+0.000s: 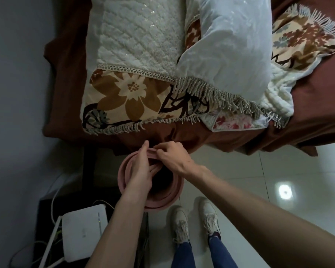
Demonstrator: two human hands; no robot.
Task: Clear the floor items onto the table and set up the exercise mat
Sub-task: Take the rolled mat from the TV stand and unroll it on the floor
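Observation:
A pink rolled exercise mat (170, 192) stands upright in front of me, seen end-on from above with its dark hollow core showing. My left hand (141, 171) reaches into the roll, fingers inside the core and thumb over the near layers. My right hand (172, 157) pinches the mat's top edge at the far side of the roll. Both hands grip the mat just below the edge of the bed.
A bed with a brown sheet (307, 122), a floral fringed blanket (128, 97) and white pillows (234, 49) fills the top. A white router (83, 235) with cables sits on a dark stand at lower left. My shoes (193, 221) stand on glossy white tiles (259, 180).

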